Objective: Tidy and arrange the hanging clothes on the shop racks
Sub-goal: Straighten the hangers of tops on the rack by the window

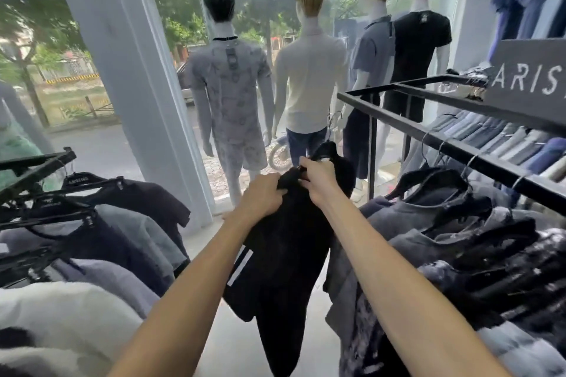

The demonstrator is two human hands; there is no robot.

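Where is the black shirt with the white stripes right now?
Head view, centre: the black shirt hangs in the aisle between the left rack and right rack, gripped at its top by the left hand and right hand.

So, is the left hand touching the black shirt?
Touching. The head view shows the left hand gripping the black shirt at its top, with no gap.

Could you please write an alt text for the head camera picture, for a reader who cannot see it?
The left hand and the right hand grip the top of a black garment with white stripes, between a left rack and a right rack of hanging clothes. Behind, four dressed mannequins face the shop window.
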